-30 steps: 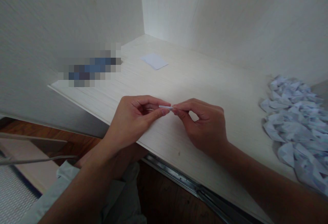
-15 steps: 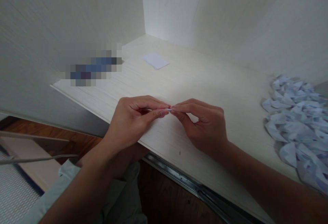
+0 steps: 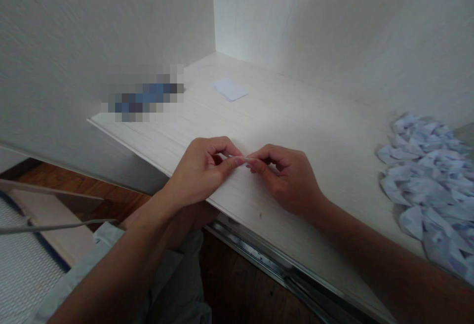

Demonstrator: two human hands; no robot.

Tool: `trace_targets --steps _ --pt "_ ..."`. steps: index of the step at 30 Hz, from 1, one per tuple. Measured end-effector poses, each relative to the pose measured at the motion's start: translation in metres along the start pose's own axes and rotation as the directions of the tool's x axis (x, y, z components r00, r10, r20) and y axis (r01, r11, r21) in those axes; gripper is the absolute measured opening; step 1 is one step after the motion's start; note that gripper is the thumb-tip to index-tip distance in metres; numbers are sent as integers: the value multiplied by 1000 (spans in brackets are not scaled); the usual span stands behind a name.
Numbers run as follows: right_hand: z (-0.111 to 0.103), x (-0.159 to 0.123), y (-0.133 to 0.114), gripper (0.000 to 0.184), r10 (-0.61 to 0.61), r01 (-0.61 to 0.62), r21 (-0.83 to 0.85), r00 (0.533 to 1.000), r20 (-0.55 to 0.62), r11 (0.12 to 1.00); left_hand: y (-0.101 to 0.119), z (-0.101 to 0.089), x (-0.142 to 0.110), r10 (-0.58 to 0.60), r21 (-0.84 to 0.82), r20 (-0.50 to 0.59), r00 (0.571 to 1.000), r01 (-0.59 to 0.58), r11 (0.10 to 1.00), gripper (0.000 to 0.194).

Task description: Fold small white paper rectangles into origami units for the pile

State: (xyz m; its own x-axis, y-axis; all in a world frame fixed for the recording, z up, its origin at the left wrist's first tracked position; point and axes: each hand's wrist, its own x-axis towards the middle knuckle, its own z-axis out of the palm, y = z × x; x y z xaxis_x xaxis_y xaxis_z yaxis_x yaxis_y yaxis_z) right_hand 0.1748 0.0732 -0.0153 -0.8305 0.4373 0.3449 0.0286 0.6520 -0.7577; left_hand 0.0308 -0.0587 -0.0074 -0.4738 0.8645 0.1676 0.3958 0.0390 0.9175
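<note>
My left hand (image 3: 208, 168) and my right hand (image 3: 285, 173) meet fingertip to fingertip above the pale desk top, near its front edge. Pinched between the thumbs and forefingers of both is a small piece of white paper (image 3: 245, 160). Only a thin sliver of it shows; the fingers cover the rest, so its folds cannot be made out. Beyond the hands lie a few flat white paper slips (image 3: 230, 89). To the right of my right forearm spreads a large heap of folded white paper pieces (image 3: 433, 176).
The pale desk top (image 3: 318, 126) meets walls at the back and left. A pixelated bluish object (image 3: 148, 97) lies at the far left. Below the front edge runs a metal drawer rail (image 3: 252, 252). A cable (image 3: 59, 226) and a mesh surface (image 3: 22, 269) are at lower left.
My fingers have shifted on the small paper, with the left forefinger more bent and both hands drawn slightly closer. The whole view has moved a little; the slips and heap stay put.
</note>
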Motion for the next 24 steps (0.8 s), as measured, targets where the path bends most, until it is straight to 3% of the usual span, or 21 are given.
trace_targets --steps 4,9,14,19,24 --pt "-2 3 4 19 110 -111 69 994 16 991 -4 1 4 -50 -71 42 998 53 996 17" --pt "-8 11 12 25 195 -210 285 978 79 935 -13 -2 10 -78 -319 119 990 113 941 28" --pt "-10 13 15 28 173 -217 429 975 140 877 -19 -8 11 -39 -352 163 986 94 931 19" --pt "-7 14 21 32 117 -190 597 980 160 779 -16 -8 10 -66 -407 137 988 117 906 21" --pt "-5 13 26 31 116 -225 616 970 212 755 -14 -7 10 -84 -446 116 990 127 886 26"
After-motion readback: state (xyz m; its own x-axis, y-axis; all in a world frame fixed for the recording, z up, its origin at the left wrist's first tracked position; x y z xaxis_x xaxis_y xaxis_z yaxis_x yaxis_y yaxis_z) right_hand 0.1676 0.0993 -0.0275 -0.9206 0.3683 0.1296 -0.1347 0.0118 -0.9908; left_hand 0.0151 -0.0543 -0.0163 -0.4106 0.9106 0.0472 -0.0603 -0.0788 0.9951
